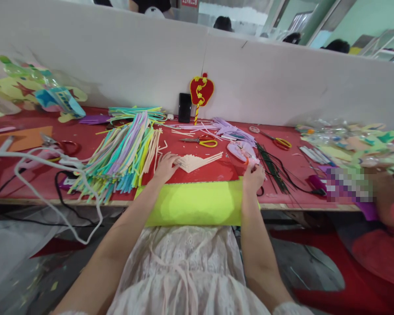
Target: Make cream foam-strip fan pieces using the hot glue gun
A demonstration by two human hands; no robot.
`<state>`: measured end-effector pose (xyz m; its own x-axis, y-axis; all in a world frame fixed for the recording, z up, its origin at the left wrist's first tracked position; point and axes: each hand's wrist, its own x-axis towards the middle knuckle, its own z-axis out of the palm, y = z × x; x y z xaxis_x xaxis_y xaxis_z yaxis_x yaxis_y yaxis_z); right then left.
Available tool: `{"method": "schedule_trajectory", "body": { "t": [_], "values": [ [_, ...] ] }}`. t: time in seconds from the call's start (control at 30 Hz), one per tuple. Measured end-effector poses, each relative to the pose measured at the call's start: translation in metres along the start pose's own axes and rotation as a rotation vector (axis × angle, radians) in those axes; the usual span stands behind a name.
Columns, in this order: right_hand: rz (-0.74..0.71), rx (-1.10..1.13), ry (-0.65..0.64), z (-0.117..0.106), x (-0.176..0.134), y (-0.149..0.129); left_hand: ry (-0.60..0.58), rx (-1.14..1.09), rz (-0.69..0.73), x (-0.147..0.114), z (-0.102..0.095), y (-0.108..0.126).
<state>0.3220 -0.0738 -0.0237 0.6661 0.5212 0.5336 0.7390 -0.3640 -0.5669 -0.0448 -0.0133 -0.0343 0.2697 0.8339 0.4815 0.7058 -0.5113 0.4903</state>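
A fan-shaped piece of cream strips [194,162] lies on the red tabletop in front of me, with several loose strip ends pointing right. My left hand [166,168] pinches its left edge, thumb and fingers closed together. Off to the right, my right hand [253,178] is closed around a small pink tool [252,162] that looks like a glue gun; the hand hides much of it. Just beyond that hand rests a lilac pad [239,149]. A yellow-green sheet [193,203] hangs over the table edge below my forearms.
Bundled pastel strips [118,151] lie left, near a white cable [65,164]. Yellow-handled scissors [207,142] lie behind the cream piece, other scissors [281,143] right. A phone [184,107] and red apple-shaped ornament [202,91] lean on the partition. A co-worker's arm [385,197] is right.
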Motion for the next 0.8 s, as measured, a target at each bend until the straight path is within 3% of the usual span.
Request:
{"method": "schedule_trajectory", "body": {
  "t": [0.17,0.23,0.33,0.37,0.43,0.5,0.57,0.6,0.67,0.8],
  "values": [
    [0.091,-0.091,-0.073,0.001,0.0,0.008,0.248,-0.066,-0.092,0.002,-0.016,0.01],
    [0.086,-0.083,-0.013,-0.002,0.0,0.005,0.333,-0.056,-0.075,0.0,-0.025,0.019],
    [-0.037,0.083,0.081,-0.009,-0.005,-0.015,0.317,-0.047,0.019,-0.004,-0.033,0.034],
    [-0.126,0.196,0.032,-0.01,-0.01,-0.027,0.295,-0.061,0.072,-0.005,-0.034,0.038],
    [-0.266,0.505,-0.241,-0.008,-0.027,-0.061,0.228,-0.114,0.175,-0.008,-0.034,0.046],
    [-0.361,0.611,-0.417,-0.003,-0.051,-0.103,0.155,-0.193,0.242,-0.011,-0.033,0.05],
    [-0.477,0.791,-0.738,0.003,-0.077,-0.146,0.098,-0.29,0.258,-0.014,-0.033,0.05],
    [-0.539,0.869,-0.838,0.006,-0.088,-0.165,0.092,-0.346,0.244,-0.015,-0.033,0.049],
    [-0.658,0.999,-0.94,0.011,-0.102,-0.195,0.139,-0.473,0.176,-0.016,-0.034,0.046],
    [-0.541,1.064,-1.112,0.021,-0.102,-0.221,0.266,-0.762,-0.009,-0.01,-0.035,0.039]
  ]
}}
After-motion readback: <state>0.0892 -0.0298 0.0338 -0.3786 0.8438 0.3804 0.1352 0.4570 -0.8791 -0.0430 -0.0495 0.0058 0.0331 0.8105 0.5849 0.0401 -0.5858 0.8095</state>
